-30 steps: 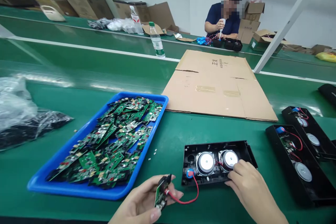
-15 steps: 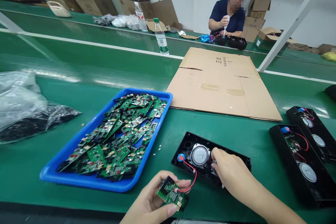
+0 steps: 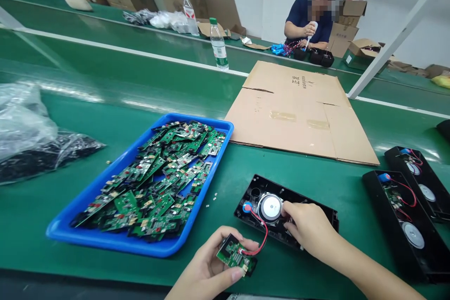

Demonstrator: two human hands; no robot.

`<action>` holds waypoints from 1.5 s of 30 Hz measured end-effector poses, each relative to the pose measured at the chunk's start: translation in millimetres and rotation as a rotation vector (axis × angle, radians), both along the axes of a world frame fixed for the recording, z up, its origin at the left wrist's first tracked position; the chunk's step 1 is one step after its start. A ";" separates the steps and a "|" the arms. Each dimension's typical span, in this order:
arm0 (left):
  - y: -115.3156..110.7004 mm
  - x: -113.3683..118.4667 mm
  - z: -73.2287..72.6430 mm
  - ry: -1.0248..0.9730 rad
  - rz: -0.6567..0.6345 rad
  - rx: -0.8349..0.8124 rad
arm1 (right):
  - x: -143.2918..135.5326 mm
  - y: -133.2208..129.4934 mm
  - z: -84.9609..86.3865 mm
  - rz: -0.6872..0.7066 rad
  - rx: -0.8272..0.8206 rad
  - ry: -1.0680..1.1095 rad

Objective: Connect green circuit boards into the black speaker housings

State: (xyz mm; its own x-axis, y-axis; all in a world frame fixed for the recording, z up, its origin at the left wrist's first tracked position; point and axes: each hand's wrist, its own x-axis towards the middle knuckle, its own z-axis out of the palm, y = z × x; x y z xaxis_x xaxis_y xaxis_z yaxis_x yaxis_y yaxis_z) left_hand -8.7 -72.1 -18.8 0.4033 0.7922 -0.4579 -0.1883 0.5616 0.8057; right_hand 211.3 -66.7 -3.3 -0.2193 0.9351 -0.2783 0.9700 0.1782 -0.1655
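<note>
Near the front edge of the table, my left hand holds a green circuit board between thumb and fingers. Red wires run from this board to the black speaker housing. A round blue part and a silver speaker sit in the housing's left half. My right hand reaches into the middle of the housing, thumb and fingers close together beside the speaker; what they pinch there is hidden. The housing lies flat, open side up.
Left of my hands is a blue tray heaped with circuit boards. Two more black housings lie at right. Flattened cardboard, a plastic bag and a bottle lie farther off. A person works across the table.
The camera view has shifted slightly. My left hand still holds the board, and my right hand stays at the housing with its fingers slightly moved.
</note>
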 end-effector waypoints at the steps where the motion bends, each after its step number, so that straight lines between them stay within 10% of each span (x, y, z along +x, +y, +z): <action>1: 0.1 -0.2 -0.6 -0.006 -0.002 -0.003 | 1.4 -0.3 0.4 0.001 -0.001 0.030; 10: 0.8 -0.5 -6.4 -0.052 -0.042 -0.022 | 1.7 -6.1 -3.6 0.076 0.021 0.032; 19: 1.2 2.2 -7.1 -0.063 -0.044 -0.005 | 26.1 0.3 11.8 -0.103 -0.276 0.824; 26: 0.3 7.5 -4.8 -0.112 -0.018 -0.031 | 21.8 -6.4 15.4 0.113 -0.088 0.586; 37: -3.8 22.0 4.1 -0.014 0.086 0.000 | 15.2 -3.7 4.8 -0.207 -0.102 0.999; 45: -4.8 34.2 10.8 0.160 0.150 0.142 | 16.6 -9.6 8.2 -0.026 -0.042 0.882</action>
